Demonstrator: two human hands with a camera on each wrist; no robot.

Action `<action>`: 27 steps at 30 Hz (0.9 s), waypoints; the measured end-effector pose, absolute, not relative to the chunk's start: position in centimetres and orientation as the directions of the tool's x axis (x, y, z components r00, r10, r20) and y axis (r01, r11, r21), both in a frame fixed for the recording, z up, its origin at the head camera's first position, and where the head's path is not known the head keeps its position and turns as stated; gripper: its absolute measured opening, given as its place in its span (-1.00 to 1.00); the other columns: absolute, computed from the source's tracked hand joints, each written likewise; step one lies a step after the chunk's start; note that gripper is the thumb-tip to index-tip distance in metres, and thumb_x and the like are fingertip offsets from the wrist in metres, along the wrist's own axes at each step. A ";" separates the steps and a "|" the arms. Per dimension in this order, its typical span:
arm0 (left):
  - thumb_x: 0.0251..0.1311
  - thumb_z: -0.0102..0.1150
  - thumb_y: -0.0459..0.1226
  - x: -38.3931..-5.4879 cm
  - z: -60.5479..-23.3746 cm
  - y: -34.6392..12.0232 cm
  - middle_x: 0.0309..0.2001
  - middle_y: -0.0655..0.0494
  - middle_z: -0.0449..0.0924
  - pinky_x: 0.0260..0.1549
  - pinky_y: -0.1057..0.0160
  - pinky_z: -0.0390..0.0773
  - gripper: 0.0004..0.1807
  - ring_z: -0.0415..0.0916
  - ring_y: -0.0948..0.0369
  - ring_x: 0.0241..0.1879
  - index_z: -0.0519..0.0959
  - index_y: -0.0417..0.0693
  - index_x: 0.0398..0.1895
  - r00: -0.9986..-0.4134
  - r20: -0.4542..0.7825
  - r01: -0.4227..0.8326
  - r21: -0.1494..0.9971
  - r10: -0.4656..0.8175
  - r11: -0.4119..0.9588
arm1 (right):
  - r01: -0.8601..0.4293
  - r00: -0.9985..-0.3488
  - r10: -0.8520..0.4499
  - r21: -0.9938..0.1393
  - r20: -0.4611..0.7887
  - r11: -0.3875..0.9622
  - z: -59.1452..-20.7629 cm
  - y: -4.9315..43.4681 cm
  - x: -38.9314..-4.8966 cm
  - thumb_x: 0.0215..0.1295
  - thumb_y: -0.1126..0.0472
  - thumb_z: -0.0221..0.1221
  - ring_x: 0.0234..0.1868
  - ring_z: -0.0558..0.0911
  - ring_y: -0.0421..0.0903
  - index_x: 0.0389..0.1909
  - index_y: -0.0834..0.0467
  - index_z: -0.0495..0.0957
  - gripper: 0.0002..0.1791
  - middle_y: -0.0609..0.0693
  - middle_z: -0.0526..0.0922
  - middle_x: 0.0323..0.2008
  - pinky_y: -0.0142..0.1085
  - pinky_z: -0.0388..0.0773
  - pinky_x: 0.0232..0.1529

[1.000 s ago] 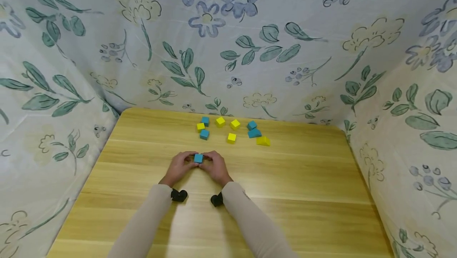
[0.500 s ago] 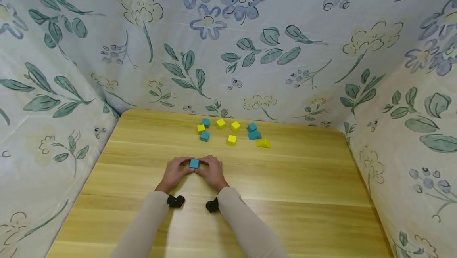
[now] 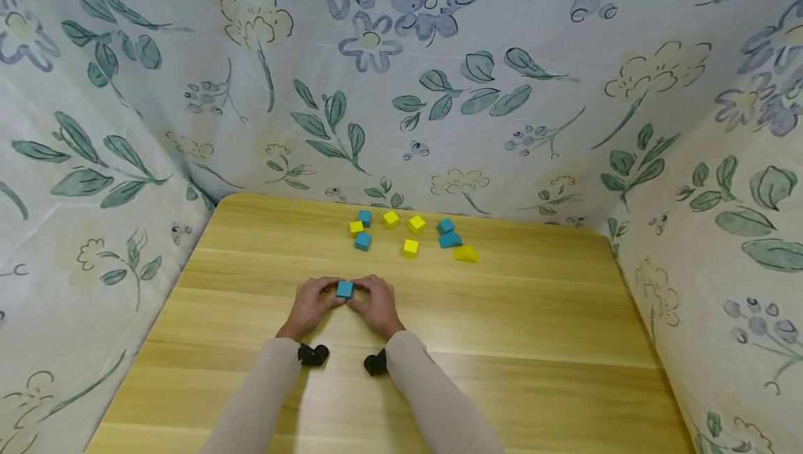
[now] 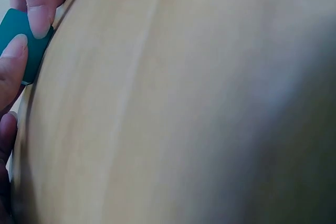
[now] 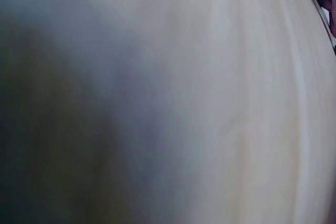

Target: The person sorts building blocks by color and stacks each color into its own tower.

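A blue cube block sits between my two hands near the middle of the table, with its top face showing in the head view. My left hand pinches it from the left with thumb and fingers. From the right, my right hand pinches the same cube with its thumb and forefinger. In the left wrist view the block is at the upper left, with thumb and fingertips pressed on its faces. The right wrist view shows mostly blurred tabletop and only a sliver of a hand at the upper right.
Beyond the hands, toward the table's back edge, are several loose blocks. Blue cubes and a yellow cube stand at the left. More yellow cubes lie mid-row. A blue wedge and a yellow wedge are at the right.
Both hands, with the blue cube, have come slightly back toward the body since a second ago. Their grip on it looks the same, and the loose blocks stay in place.
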State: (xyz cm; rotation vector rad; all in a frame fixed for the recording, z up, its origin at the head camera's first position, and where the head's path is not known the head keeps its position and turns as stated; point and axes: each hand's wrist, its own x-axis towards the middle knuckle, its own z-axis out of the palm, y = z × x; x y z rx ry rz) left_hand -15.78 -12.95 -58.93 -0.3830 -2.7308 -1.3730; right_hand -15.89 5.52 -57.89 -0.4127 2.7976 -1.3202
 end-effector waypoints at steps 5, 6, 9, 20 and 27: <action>-0.01 0.43 -0.22 -15.6 -58.8 -12.9 -0.04 -0.01 0.66 -0.09 -0.02 0.20 -0.54 0.47 0.04 -0.15 0.63 -0.09 0.03 -0.967 0.168 0.249 0.778 0.192 0.577 | -0.223 -0.965 -0.243 -0.781 0.094 0.584 -57.9 5.6 -15.9 0.12 0.10 0.39 -0.11 0.52 -0.12 0.00 0.12 0.64 -0.59 -0.10 0.61 -0.19 -0.10 0.24 0.08; -0.01 0.43 -0.22 -15.6 -58.7 -12.9 -0.05 -0.01 0.66 -0.10 -0.01 0.20 -0.54 0.46 0.04 -0.16 0.63 -0.09 0.02 -0.967 0.167 0.248 0.778 0.190 0.577 | -0.224 -0.965 -0.244 -0.784 0.096 0.579 -58.0 5.6 -15.9 0.11 0.10 0.39 -0.11 0.52 -0.12 0.00 0.12 0.64 -0.59 -0.10 0.61 -0.19 -0.10 0.24 0.08; -0.01 0.43 -0.22 -15.6 -58.6 -12.8 -0.05 -0.01 0.66 -0.10 0.00 0.19 -0.54 0.46 0.04 -0.17 0.63 -0.09 0.02 -0.969 0.165 0.243 0.778 0.185 0.580 | -0.235 -0.963 -0.246 -0.785 0.108 0.573 -58.1 5.7 -15.9 0.11 0.10 0.39 -0.13 0.52 -0.13 0.00 0.12 0.64 -0.59 -0.11 0.61 -0.19 -0.10 0.24 0.07; 0.01 0.42 -0.24 -15.3 -58.4 -12.9 -0.04 -0.04 0.65 -0.12 0.01 0.21 -0.55 0.46 0.03 -0.19 0.63 -0.12 0.02 -0.969 0.172 0.246 0.768 0.179 0.591 | -0.158 -0.970 -0.239 -0.871 0.048 0.465 -58.3 6.1 -16.2 0.05 0.31 0.39 -0.09 0.54 -0.13 0.02 0.13 0.62 -0.56 -0.09 0.62 -0.16 -0.20 0.38 0.08; -0.04 0.45 -0.26 -15.5 -58.6 -12.8 -0.11 -0.03 0.66 -0.13 0.06 0.20 -0.54 0.44 0.06 -0.23 0.64 -0.12 0.00 -0.968 0.180 0.249 0.775 0.175 0.581 | -0.031 -0.965 -0.257 -0.940 -0.061 0.341 -57.3 7.2 -16.5 0.04 0.46 0.31 -0.04 0.54 -0.06 0.08 0.17 0.59 -0.50 0.00 0.63 -0.05 -0.18 0.44 0.07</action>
